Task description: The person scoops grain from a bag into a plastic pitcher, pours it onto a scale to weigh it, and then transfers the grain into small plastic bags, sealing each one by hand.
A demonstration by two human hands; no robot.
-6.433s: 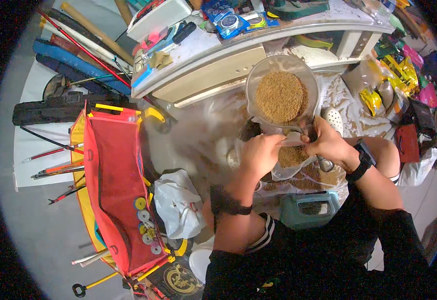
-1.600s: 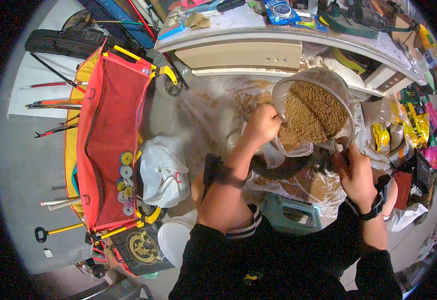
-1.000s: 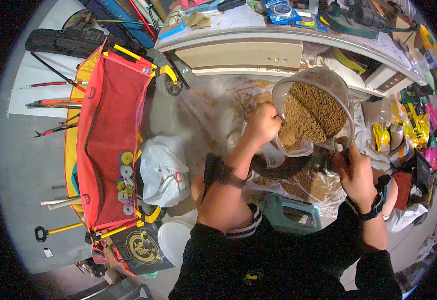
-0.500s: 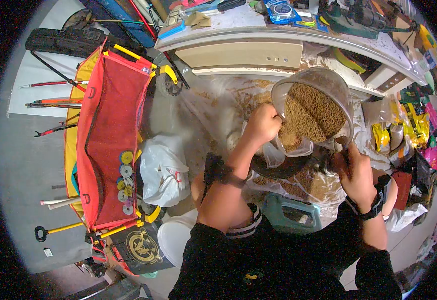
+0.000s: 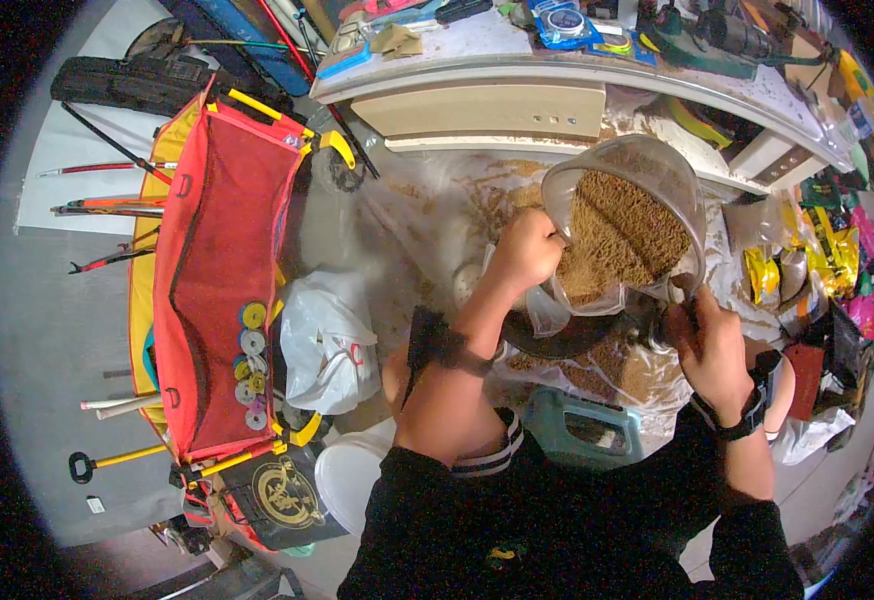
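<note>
A clear plastic tub point(image 5: 692, 170) is tilted toward me, its inside partly filled with brown granules point(image 5: 627, 235) that reach the lower lip. My left hand point(image 5: 529, 248) is closed at the tub's left rim, with the fingertips partly hidden. At the lower right rim, my right hand point(image 5: 709, 340) is closed around the edge, thumb on top. Folds of clear plastic point(image 5: 549, 312) hang below the lip between my hands. Under them is a dark round basin point(image 5: 572, 340), partly covered by the tub and plastic.
More granules lie on plastic sheeting point(image 5: 647, 375) near my knees, beside a teal handled container point(image 5: 582, 430). A white plastic bag point(image 5: 327, 345) and a red-and-yellow wagon point(image 5: 227, 240) stand left. The cluttered workbench point(image 5: 437, 75) runs across the back. Yellow packets point(image 5: 837, 255) lie right.
The granules have shifted inside the tub toward the lower lip, covering a darker patch there. Both hands and the tub stay almost in place.
</note>
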